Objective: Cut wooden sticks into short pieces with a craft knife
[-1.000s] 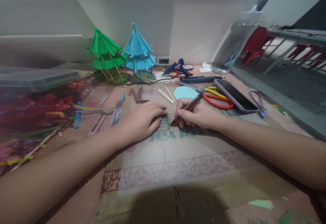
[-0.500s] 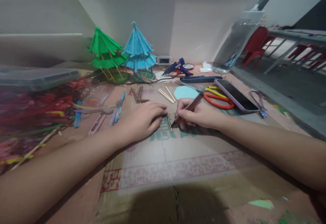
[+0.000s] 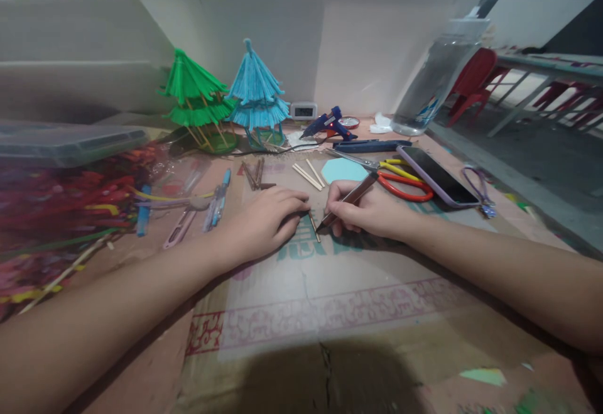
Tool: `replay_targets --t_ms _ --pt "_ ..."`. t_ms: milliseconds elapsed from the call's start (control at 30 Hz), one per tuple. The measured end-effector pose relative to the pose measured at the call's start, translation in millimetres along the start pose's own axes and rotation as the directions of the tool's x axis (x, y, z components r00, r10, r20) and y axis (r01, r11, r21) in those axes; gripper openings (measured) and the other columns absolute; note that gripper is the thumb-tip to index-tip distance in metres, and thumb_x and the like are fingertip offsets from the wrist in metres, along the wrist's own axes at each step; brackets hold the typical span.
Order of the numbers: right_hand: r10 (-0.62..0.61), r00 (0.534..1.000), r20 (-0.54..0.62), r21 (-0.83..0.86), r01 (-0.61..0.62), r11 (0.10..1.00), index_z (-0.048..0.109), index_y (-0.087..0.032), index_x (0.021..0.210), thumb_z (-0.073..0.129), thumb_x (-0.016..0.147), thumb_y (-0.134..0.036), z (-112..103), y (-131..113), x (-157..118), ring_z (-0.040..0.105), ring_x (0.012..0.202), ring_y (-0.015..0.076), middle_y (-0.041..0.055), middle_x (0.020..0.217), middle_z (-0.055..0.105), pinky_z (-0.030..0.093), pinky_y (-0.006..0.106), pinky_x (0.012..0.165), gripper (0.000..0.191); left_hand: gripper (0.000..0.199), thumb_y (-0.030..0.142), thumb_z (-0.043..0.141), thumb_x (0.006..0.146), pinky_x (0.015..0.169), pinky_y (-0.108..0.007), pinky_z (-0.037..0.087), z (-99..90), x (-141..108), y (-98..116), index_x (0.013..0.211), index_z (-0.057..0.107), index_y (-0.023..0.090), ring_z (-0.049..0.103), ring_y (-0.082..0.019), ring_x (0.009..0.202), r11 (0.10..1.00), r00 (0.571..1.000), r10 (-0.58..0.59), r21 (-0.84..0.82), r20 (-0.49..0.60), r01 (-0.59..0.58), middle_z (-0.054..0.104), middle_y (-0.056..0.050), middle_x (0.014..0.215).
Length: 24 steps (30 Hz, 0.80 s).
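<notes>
My left hand (image 3: 277,218) rests on the cardboard sheet (image 3: 264,332), its fingers closed on the upper end of a thin stick (image 3: 315,226). My right hand (image 3: 355,208) grips a dark brown marker (image 3: 351,198), whose tip touches or nearly touches the stick near its lower half. Brown sticks (image 3: 254,174) lie behind my left hand. Several pale sticks (image 3: 307,176) and a light blue octagonal piece (image 3: 343,171) lie beyond both hands.
Green (image 3: 195,97) and blue (image 3: 257,90) umbrella-roofed models stand at the back beside a glue gun (image 3: 330,124). Red-and-yellow scissors (image 3: 405,186), a phone (image 3: 438,177) and a large bottle (image 3: 436,78) are right. Pens (image 3: 219,200) and craft pieces in plastic (image 3: 80,194) lie left.
The marker tip has shifted slightly up and left along the stick, and the stick looks darker near its lower end. My left hand looks unmoved.
</notes>
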State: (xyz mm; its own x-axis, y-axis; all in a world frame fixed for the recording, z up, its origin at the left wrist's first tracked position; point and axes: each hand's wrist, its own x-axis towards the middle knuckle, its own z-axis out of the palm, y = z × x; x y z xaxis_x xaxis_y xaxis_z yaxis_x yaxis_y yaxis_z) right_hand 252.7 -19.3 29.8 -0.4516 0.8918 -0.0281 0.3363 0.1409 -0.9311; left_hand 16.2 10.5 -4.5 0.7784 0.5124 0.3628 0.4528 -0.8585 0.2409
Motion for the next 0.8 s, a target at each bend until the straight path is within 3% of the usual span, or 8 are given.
replay_targets --t_ms 100,367,800 --pt "-0.011 0.996 -0.085 -0.018 0.009 1.0 0.051 -0.02 0.075 0.06 0.086 -0.022 1.4 0.1 1.3 0.048 0.042 0.0069 -0.0013 0.056 0.066 0.036 0.017 0.04 0.015 0.03 0.018 0.049 0.097 0.106 -0.05 0.05 -1.2 0.7 1.0 0.121 0.068 0.017 0.062 -0.028 0.124 1.0 1.0 -0.003 -0.006 0.006 0.003 0.067 -0.013 0.134" --pt "-0.017 0.995 -0.103 -0.041 0.013 0.999 0.049 -0.02 0.081 0.057 0.092 -0.025 2.8 3.2 5.0 0.046 0.04 0.0059 -0.0014 0.061 0.068 0.036 0.017 0.038 0.014 0.031 0.017 0.05 0.097 0.105 -0.049 0.051 -2.5 0.6 2.3 0.122 0.068 0.016 0.062 -0.028 0.122 1.0 1.0 -0.014 -0.001 0.007 0.014 0.068 -0.014 0.13" --pt "0.013 1.0 0.011 -0.053 -0.013 0.999 0.051 -0.02 0.074 0.06 0.085 -0.021 0.6 -4.2 -0.4 0.051 0.044 0.0077 -0.0014 0.056 0.066 0.037 0.018 0.041 0.015 0.029 0.018 0.05 0.097 0.105 -0.05 0.051 -1.1 -0.1 0.2 0.119 0.069 0.017 0.063 -0.028 0.122 1.0 1.0 0.002 0.003 -0.008 -0.002 0.067 -0.013 0.132"
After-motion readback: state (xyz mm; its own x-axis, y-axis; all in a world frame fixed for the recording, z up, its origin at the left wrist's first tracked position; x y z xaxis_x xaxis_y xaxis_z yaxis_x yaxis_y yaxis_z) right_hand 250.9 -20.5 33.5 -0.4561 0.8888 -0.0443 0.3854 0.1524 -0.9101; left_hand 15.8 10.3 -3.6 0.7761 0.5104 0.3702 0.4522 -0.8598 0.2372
